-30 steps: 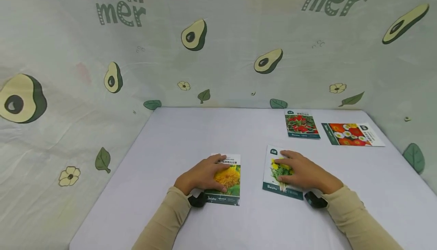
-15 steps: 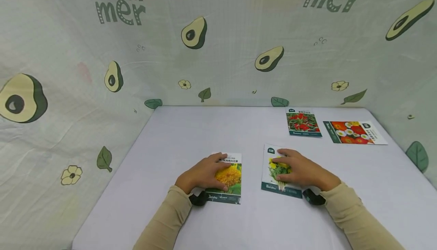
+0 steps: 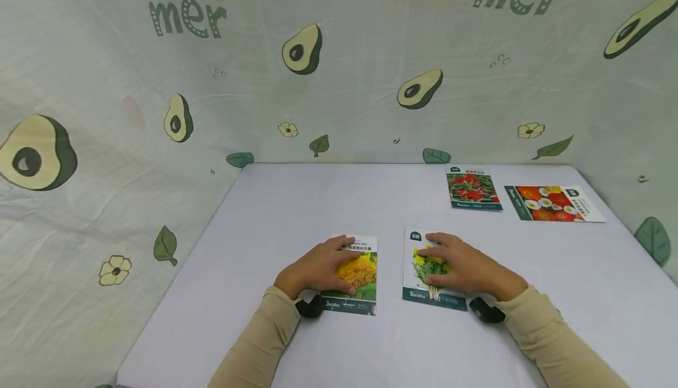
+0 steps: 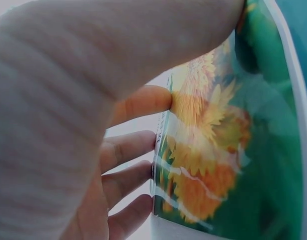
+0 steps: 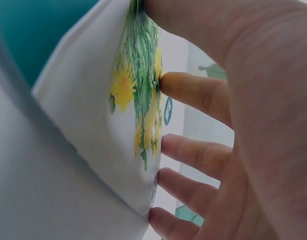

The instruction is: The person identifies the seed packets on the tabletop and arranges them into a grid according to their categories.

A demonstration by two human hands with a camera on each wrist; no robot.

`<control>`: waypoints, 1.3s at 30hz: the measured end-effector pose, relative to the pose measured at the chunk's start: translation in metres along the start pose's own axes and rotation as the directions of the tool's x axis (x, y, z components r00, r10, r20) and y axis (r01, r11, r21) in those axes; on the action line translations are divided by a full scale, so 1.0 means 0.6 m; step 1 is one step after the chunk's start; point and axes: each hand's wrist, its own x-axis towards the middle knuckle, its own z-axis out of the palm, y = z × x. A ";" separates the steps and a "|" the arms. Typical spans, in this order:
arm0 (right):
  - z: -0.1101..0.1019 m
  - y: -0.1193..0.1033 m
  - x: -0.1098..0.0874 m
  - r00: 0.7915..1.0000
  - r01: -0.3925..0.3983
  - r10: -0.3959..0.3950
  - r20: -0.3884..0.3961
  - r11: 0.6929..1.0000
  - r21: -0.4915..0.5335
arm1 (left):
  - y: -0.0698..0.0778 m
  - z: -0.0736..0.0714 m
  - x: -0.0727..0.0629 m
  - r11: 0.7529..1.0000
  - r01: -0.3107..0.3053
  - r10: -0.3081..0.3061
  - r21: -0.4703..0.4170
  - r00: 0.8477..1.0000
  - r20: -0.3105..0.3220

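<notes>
Clearly, your two tan sleeves point(image 3: 259, 341) are lying over the near part of the white table point(image 3: 323, 352), with a dark device point(image 3: 310, 307) sitting at your left wrist and another at your right. Just beyond, your left hand point(image 3: 320, 267) is spreading wide over the orange-flower packet point(image 3: 360, 273), thumb and fingertips touching its printed face. Your right hand point(image 3: 466, 267) is likewise spreading over the yellow-flower packet point(image 3: 426, 268), which is lying slightly askew to the right of the first, a strip of table separating them. Neither hand appears to be pinching an edge.

Both packets are probably weighing very little and bending easily. The orange one is showing glossy reflections, so you are likely dealing with a slick face that skids under light fingertips. Lying flat, they are offering little edge to lift; the long sides are looking like the best hold, thumb opposite fingers, without creasing the middle. Whether they are holding loose contents, you cannot tell.

Farther off to the right, a red-flower packet point(image 3: 474, 189) and a sideways packet point(image 3: 553, 204) are lying side by side, the printed cloth point(image 3: 349, 99) hanging behind.
</notes>
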 end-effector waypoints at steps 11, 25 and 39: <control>0.004 -0.003 0.000 1.000 0.006 -0.006 0.001 1.000 -0.012 | 0.002 -0.002 0.000 1.000 0.011 -0.011 -0.003 1.000 0.006; 0.006 -0.015 0.000 1.000 0.021 -0.021 0.001 1.000 0.012 | 0.003 -0.003 0.000 1.000 0.019 -0.019 -0.001 1.000 0.007; 0.011 -0.026 -0.003 0.997 0.073 -0.073 -0.017 0.997 0.003 | 0.004 -0.001 0.002 0.999 0.040 -0.040 -0.001 0.999 0.005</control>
